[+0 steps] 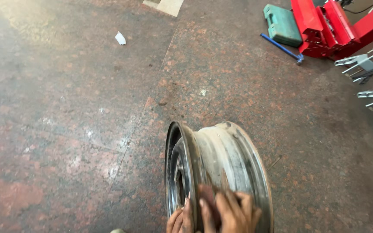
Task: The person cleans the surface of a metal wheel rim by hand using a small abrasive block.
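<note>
A worn steel wheel rim [221, 159] stands upright on its edge on the speckled stone floor, its open face turned left. My left hand [178, 221] curls over the rim's front flange at the bottom of the view. Beside it, my right hand [235, 212] presses a small dark brown sheet [208, 195] against the dull, rusty barrel of the rim. Both wrists are cut off by the frame edge.
At the top right stand a red machine [333, 26], a green plastic case [282, 25] and a blue-handled tool [281, 47]. Grey metal racks [368, 62] jut in from the right edge. A white paper scrap [120, 38] lies on the floor at the upper left.
</note>
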